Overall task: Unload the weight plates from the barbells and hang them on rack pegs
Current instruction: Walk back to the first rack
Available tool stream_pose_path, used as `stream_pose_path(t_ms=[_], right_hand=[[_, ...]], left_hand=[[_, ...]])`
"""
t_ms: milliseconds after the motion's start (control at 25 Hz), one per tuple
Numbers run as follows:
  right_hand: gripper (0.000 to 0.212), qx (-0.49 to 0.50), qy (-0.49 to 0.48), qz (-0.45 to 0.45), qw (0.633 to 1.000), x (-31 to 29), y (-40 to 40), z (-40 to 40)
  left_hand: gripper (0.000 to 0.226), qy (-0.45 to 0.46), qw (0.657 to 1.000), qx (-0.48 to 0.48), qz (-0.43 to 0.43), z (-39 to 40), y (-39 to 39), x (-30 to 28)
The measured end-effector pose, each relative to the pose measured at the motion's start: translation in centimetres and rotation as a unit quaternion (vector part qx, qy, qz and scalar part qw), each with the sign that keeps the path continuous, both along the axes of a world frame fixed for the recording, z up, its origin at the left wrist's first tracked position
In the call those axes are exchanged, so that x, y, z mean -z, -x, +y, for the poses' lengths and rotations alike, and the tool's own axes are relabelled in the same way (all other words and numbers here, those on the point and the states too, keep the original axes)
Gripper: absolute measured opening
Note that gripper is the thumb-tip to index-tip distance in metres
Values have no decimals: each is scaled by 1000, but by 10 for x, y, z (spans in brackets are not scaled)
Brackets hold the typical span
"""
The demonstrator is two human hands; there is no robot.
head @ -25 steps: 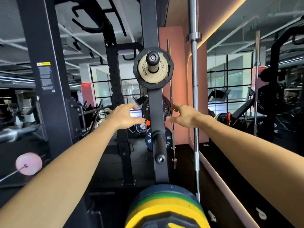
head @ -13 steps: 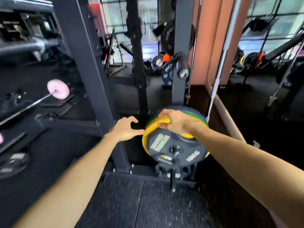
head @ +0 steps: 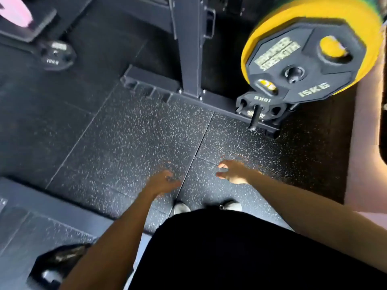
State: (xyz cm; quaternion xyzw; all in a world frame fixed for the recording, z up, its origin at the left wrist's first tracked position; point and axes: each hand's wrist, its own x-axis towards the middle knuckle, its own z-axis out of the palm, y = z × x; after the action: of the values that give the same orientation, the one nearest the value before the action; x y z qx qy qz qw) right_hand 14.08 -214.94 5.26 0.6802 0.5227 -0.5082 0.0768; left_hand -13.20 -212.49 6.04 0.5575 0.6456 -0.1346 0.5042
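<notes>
I look straight down at the speckled rubber floor. A black 15 kg plate (head: 301, 65) hangs on a low rack peg at the upper right, in front of a yellow plate (head: 356, 15). Below it a small black 10 kg plate (head: 261, 105) sits on the lowest peg (head: 254, 120). Another black plate (head: 56, 55) lies at the upper left. At the bottom left a black plate (head: 56, 266) sits on a barbell sleeve. My left hand (head: 161, 183) and right hand (head: 234, 171) hover over the floor, blurred, fingers apart, holding nothing.
The black rack upright (head: 189, 45) and its base bar (head: 150, 82) stand ahead. A pink plate (head: 14, 11) shows at the top left corner. A raised dark platform edge (head: 52, 204) runs along the left. My shoes (head: 182, 208) are below my hands.
My view has swung down from the rack to the floor. Both hands have come off the stacked plates and dropped low in front of me, empty.
</notes>
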Motion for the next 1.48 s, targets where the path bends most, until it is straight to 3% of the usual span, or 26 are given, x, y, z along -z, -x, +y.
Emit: stream_pose_path(t_ms=[160, 280, 520, 760, 920, 1280, 1480], right_hand=[[43, -64, 68, -35, 995, 30, 58, -16], [26, -148, 101, -58, 982, 39, 93, -6], [31, -233, 51, -52, 970, 33, 172, 60], [26, -297, 65, -49, 952, 49, 252, 158], [26, -343, 78, -47, 935, 60, 307, 235], [28, -366, 61, -8, 929, 37, 429, 456], [32, -349, 92, -22, 932, 60, 500, 542]], left_hand=[[56, 54, 994, -96, -2, -57, 59, 33], [52, 80, 992, -101, -4, -75, 98, 48], [25, 72, 987, -146, -1, -64, 174, 54], [38, 111, 967, -229, -5, -42, 214, 76], [44, 160, 956, -244, -26, 16, 249, 83], [38, -15, 890, -455, 33, 225, 387, 51], [40, 21, 889, -456, 40, 315, 450, 71]])
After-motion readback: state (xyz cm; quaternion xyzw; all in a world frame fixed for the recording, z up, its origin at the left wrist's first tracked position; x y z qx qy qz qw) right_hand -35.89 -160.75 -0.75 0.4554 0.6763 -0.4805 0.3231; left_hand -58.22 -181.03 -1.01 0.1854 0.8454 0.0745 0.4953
